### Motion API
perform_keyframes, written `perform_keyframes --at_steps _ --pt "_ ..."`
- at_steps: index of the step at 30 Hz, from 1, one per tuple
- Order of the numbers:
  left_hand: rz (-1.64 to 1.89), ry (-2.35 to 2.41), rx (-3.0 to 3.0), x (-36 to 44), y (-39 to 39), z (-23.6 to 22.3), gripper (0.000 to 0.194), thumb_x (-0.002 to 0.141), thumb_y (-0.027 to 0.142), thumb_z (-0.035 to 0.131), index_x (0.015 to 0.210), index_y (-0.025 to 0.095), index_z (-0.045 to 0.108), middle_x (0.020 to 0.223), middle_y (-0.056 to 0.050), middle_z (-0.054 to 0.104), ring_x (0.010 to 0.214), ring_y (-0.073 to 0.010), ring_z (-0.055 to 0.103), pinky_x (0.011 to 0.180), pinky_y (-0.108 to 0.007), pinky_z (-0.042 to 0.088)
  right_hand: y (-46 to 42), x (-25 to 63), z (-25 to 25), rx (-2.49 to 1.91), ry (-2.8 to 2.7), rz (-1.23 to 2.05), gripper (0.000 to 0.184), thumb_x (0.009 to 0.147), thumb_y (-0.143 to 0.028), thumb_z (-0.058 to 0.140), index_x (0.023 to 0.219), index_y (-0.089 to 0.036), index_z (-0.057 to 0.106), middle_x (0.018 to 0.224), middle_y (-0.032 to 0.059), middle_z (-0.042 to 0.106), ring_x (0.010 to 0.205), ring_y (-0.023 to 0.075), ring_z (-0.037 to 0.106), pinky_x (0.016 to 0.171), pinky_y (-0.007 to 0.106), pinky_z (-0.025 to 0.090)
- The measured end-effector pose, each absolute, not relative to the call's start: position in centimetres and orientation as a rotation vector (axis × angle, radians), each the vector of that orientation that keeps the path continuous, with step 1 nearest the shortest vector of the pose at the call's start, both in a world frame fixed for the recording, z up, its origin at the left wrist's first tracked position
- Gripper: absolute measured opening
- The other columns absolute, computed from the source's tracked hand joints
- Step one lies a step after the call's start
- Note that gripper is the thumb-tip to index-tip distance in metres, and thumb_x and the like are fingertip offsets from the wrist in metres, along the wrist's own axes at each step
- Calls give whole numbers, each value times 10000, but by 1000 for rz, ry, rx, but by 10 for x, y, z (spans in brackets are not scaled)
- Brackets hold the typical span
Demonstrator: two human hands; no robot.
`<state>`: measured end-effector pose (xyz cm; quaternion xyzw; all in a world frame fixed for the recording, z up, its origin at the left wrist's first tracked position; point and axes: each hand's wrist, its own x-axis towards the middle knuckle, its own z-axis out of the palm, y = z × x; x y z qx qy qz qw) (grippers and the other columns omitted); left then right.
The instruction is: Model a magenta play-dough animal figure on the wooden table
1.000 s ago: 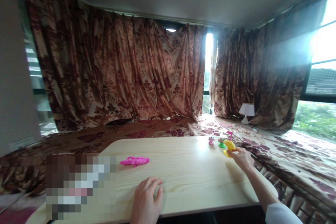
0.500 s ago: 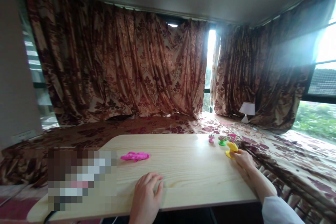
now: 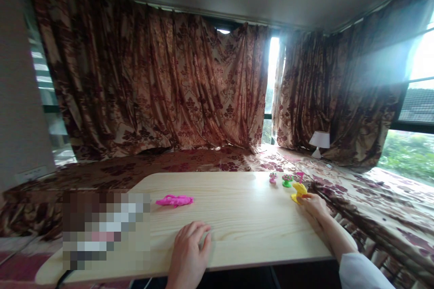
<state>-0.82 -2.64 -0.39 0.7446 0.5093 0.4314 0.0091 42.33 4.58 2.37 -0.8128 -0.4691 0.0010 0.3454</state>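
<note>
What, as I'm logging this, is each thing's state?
Yellow toy, upright
Right hand, touching the yellow toy; grip unclear
Left hand, loosely open, on the table
Magenta toy, lying flat
Green toy, upright
Small pink toy, upright
Pink seven-shaped piece, upright
Lamp, upright; lighting unclear
Curtains, mostly drawn, with gaps
Pixelated item, unclear

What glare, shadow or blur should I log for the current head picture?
Head view: window at right blown out, hazing the curtain beside it; head view: pale glare on the table, left of the small pink figure; head view: yellow toy at the right hand soft in fine detail; head view: pixelated block at left.
</note>
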Motion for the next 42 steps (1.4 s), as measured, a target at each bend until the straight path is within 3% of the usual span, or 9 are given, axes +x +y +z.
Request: perform_keyframes --at_steps 6,11,14,17,21,27,33,39,42 --pt "1430 1307 1913 4 -28 33 161 756 317 575 813 207 678 915 -77 659 952 -287 574 914 -465 387 33 388 58 -1849 -1511 287 228 861 -338 570 990 -159 625 1040 43 633 910 201 609 795 361 494" --pt "1352 1070 1862 27 -33 108 256 808 344 548 997 194 634 1072 -66 652 1058 -219 556 995 -385 342 -5 310 108 -1431 -1815 472 235 777 -408 609 858 -209 704 848 -10 700 850 241 637 765 321 473" --pt "1234 885 1812 34 -36 144 427 814 369 559 1194 178 518 1141 -96 633 1032 -198 586 919 -348 417 -27 269 135 -1232 -1933 551 185 754 -356 628 857 -226 710 908 -12 700 884 246 626 793 323 458" --pt "1097 724 1747 33 -37 164 481 812 388 568 1244 197 478 1169 -86 628 1060 -199 577 919 -356 407 -40 244 154 -1059 -2022 626 145 738 -269 619 843 -220 708 909 2 696 872 247 620 792 326 460" --pt "1057 639 1661 31 -32 167 373 850 423 490 1138 202 578 1186 -71 617 1148 -229 504 954 -406 342 -47 228 166 -990 -2104 659 137 716 -221 608 816 -225 702 839 -16 695 784 221 621 728 298 468" --pt "1054 607 1591 30 -24 162 341 825 418 535 1024 160 637 1053 -83 663 1045 -226 545 897 -375 353 -47 223 166 -1042 -2108 734 138 743 -249 595 836 -218 691 831 -28 694 763 200 608 692 276 441" --pt "1128 613 1503 32 -21 155 322 822 419 550 1029 185 630 1001 -67 677 963 -201 575 858 -343 357 -42 223 148 -1026 -1921 1037 233 785 -363 604 882 -165 680 848 23 687 822 206 595 743 296 426" --pt "1207 643 1431 36 -15 144 344 818 431 556 1063 199 625 1006 -61 680 920 -190 591 859 -340 342 -42 206 140 -852 -1792 1112 333 843 -459 528 955 -169 646 879 25 673 862 188 585 765 282 425" --pt "1234 681 1397 36 -12 139 354 800 448 573 1037 193 636 990 -65 686 913 -193 593 835 -332 343 -37 199 138 -860 -1759 1059 378 853 -488 496 858 -149 665 820 29 668 783 172 581 725 278 417"
